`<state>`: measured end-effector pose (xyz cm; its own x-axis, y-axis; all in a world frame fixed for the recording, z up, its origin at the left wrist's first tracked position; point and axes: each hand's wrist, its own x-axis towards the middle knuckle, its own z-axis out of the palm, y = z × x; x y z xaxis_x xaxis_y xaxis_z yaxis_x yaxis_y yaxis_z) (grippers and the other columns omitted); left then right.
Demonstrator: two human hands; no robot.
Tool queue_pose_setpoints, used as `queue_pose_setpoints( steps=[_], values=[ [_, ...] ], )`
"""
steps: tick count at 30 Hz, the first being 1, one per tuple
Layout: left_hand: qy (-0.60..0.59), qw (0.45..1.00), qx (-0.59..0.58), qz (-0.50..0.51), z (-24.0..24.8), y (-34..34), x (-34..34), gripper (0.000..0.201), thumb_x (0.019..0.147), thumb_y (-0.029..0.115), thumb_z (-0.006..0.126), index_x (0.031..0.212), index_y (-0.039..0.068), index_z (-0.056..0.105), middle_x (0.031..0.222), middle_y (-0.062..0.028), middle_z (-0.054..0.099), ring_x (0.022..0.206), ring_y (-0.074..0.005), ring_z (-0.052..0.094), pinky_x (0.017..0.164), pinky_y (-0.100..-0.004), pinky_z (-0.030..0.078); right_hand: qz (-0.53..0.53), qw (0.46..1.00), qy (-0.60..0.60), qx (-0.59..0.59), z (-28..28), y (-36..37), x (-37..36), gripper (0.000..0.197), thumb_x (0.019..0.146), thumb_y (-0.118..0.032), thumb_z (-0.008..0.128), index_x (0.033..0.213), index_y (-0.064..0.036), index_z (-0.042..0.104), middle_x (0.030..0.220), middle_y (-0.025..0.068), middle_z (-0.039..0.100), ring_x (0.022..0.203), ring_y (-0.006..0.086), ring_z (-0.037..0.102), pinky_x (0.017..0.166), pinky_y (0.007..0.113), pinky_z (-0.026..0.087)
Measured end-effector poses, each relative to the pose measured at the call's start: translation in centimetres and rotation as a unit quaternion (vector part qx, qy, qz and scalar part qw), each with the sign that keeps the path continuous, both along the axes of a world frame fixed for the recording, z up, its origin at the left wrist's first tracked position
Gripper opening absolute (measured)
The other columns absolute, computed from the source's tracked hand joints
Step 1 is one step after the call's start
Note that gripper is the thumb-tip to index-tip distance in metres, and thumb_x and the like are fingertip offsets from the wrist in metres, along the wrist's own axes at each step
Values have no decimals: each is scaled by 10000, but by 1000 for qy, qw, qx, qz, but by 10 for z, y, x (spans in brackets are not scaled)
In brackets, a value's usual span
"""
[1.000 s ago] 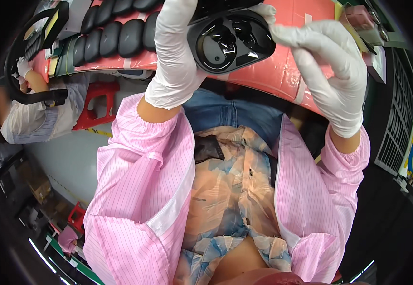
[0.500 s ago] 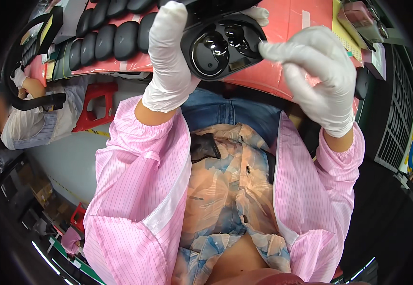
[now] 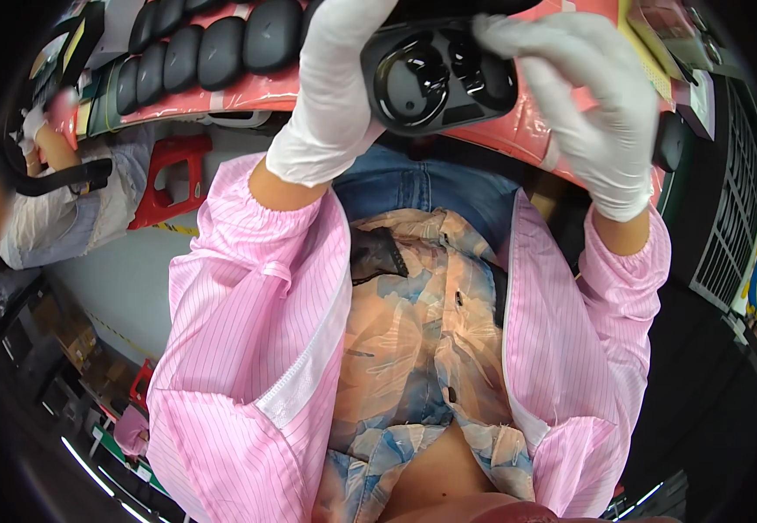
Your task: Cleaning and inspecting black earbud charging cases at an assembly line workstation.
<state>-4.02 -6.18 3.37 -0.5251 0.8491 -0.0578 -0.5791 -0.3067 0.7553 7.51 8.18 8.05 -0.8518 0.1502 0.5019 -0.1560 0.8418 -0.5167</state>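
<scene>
A black earbud charging case stands open over the red-covered table, its lid tipped back at the upper edge of the view. Two glossy, rounded hollows show inside; whether earbuds sit in them I cannot tell. My left hand, in a white glove, grips the case from its left side, with most of the fingers hidden behind it or out of view. At the case's far right corner is my gloved right hand. Its forefinger reaches over the right hollow with a slightly blurred tip, while the thumb stays apart.
Several closed black cases lie in rows on the red table cover to the left. Another black case is by the right edge. A red stool and a co-worker's gloved hand are at far left. A slatted black panel stands right.
The case has shifted right and slightly up with my left hand. My right hand has risen, its fingertips passing from the case's right edge to over its upper right part.
</scene>
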Motion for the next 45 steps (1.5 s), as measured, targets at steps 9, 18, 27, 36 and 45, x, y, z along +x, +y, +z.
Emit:
queue_pose_setpoints(
  steps=[9,18,27,36,45],
  values=[
    [-138,979,122,-89,-8,-4,-2,609,942,461,512,1293,-37,529,1165,-155,641,1001,-246,644,887,-350,507,49,955,29,292,1,4,-1,358,658,60,704,969,-115,741,831,19,603,701,189,578,600,293,462],
    [-131,983,77,-107,1,-1,0,735,919,548,513,1331,-59,480,1184,-172,630,1002,-257,635,894,-347,497,-3,993,-27,118,-4,0,8,303,728,57,676,979,-96,748,800,38,614,715,166,589,636,272,478],
    [34,998,-24,41,4,-2,8,939,840,738,455,1299,-80,501,1143,-210,634,984,-288,640,858,-371,522,-113,986,74,95,-54,-19,33,443,654,47,703,1015,-205,753,775,-8,578,684,172,530,587,290,428],
    [-449,865,190,-117,5,0,-3,791,890,690,438,1294,16,532,1153,-201,645,1003,-352,652,904,-456,532,-148,933,99,-313,-83,-17,38,277,889,86,559,1127,6,676,1007,49,618,787,96,538,710,200,425],
    [-284,958,-21,-6,11,13,9,874,885,724,397,1309,-35,488,1200,-283,587,1033,-364,646,873,-443,568,-193,845,42,-498,-102,-28,48,257,926,33,555,1148,-8,678,893,7,528,743,70,481,675,201,413]
  ],
)
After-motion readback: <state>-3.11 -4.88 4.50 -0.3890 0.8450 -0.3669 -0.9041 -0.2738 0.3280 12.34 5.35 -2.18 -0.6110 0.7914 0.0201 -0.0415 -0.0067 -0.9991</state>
